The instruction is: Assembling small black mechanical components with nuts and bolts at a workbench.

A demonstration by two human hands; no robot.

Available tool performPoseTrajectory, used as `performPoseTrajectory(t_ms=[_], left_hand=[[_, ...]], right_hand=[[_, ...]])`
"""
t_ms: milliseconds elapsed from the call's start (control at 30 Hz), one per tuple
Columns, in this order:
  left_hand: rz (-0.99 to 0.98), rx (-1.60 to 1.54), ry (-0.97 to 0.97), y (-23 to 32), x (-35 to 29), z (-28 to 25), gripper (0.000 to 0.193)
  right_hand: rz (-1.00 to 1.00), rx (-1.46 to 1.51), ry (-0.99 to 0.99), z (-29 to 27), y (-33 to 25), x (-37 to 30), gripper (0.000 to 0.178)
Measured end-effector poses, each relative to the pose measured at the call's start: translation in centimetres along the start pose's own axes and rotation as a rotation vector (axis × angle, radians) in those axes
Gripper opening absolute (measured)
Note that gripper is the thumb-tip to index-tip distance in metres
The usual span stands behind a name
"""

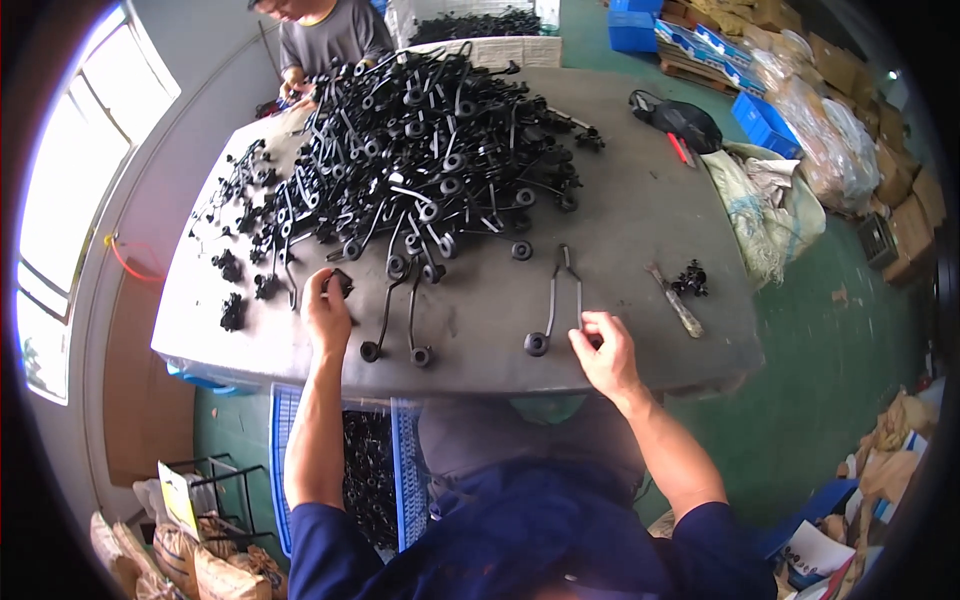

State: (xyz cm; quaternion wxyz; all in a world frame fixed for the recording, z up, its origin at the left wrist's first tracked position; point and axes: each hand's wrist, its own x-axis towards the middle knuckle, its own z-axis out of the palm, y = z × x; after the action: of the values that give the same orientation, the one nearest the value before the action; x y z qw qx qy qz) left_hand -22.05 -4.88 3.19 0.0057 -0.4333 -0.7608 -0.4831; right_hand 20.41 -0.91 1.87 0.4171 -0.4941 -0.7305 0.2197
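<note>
My left hand is at the near left of the table, its fingers closed around a small black part. My right hand pinches the lower right end of a V-shaped metal rod piece; a black round end shows on its other leg. Between my hands lies a second rod piece, with black round ends pointing towards me. Beyond them rises a large heap of black parts and metal rods. Small black clusters lie left of my left hand.
The grey table also holds a tool with a worn handle and a black cluster at right. Another person handles parts at the far left. A blue crate of black parts stands below. White sacks sit right of the table.
</note>
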Motion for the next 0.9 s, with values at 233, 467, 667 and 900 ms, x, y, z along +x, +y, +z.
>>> performPoseTrajectory(t_ms=[233, 467, 667, 900], left_hand=[[-0.568, -0.96, -0.386, 11.0, -5.7, 3.2, 0.023], [-0.676, -1.191, -0.557, 20.7, -12.9, 14.3, 0.022], [-0.276, -0.724, -0.88, 23.2, -14.5, 18.1, 0.043], [-0.018, -0.538, -0.752, 21.7, -15.6, 19.2, 0.041]], right_hand=[[0.074, 0.205, -0.031, -0.1, -1.4, 2.6, 0.016], [0.399, 0.713, -0.074, -0.9, -1.3, 3.7, 0.021], [0.66, 0.939, -0.075, -3.5, 3.3, 2.7, 0.019], [0.752, 0.949, -0.238, -4.8, 4.1, 2.8, 0.017]])
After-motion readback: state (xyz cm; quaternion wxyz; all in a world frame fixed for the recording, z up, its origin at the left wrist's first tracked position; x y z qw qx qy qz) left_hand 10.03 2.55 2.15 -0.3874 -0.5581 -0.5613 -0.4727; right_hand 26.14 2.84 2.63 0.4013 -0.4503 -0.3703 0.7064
